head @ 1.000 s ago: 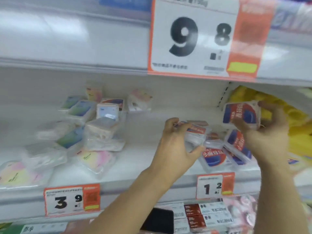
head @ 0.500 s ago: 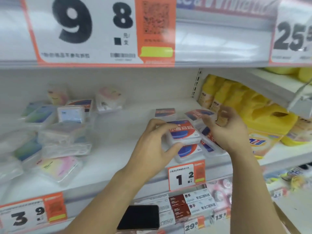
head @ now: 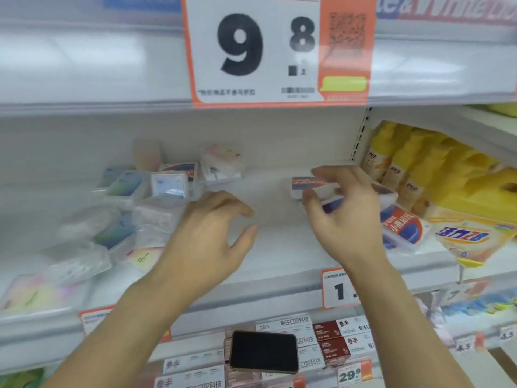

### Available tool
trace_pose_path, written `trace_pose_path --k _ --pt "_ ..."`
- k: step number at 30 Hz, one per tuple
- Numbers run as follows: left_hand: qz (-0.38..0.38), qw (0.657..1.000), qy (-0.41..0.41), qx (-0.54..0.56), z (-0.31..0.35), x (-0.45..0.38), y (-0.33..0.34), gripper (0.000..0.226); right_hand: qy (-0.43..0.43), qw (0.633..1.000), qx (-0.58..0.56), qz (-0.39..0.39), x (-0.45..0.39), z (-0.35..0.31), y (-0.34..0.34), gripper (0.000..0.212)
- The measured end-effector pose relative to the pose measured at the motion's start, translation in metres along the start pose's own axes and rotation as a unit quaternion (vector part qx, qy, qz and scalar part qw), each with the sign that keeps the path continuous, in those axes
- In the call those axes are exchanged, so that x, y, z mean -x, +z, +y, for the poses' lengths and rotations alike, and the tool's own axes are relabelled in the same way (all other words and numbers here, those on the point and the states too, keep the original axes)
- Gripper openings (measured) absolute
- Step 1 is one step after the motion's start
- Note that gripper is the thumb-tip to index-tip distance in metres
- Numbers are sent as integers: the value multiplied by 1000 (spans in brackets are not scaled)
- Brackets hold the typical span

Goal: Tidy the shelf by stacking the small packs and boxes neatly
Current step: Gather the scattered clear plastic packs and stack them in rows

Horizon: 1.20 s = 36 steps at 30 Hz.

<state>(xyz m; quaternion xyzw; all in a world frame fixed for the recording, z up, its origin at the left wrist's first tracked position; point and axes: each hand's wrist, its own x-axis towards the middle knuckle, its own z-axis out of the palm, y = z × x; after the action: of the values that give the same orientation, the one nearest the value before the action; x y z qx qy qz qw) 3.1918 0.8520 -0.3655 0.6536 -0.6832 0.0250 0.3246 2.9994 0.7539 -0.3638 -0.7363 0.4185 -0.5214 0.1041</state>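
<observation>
Over the white shelf (head: 279, 247), both hands (head: 212, 236) (head: 347, 217) hover loosely spread, holding nothing.

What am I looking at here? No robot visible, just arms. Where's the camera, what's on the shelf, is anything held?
There is no machine: a person is tidying a shop shelf with bare hands. The single picture comes from a wide-angle camera worn on the head, looking forward and down, so the arms enter from below.

The left hand hovers over the white shelf, fingers loosely curled, holding nothing. The right hand reaches among the red-and-blue small boxes; motion blur hides whether it grips one.

To the left lies a loose pile of clear packs. To the right stand yellow bottles. Above hangs a big 9.8 price tag. A dark phone lies on the boxes of the shelf below.
</observation>
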Motion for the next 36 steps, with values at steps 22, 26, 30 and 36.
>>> trace_pose_path --k 22,26,30,36 --pt "-51 985 -99 -129 -105 67 -69 70 71 939 92 -324 -88 -21 180 75" --pt "-63 985 -122 -101 -105 64 -73 67 135 948 -38 -287 -70 -28 157 53" --pt "-74 985 -142 -66 -103 61 -74 67 198 898 -211 -331 -47 -50 125 46" --pt "-45 985 -161 45 -95 59 -88 58 99 904 -272 -315 -25 -96 112 55"
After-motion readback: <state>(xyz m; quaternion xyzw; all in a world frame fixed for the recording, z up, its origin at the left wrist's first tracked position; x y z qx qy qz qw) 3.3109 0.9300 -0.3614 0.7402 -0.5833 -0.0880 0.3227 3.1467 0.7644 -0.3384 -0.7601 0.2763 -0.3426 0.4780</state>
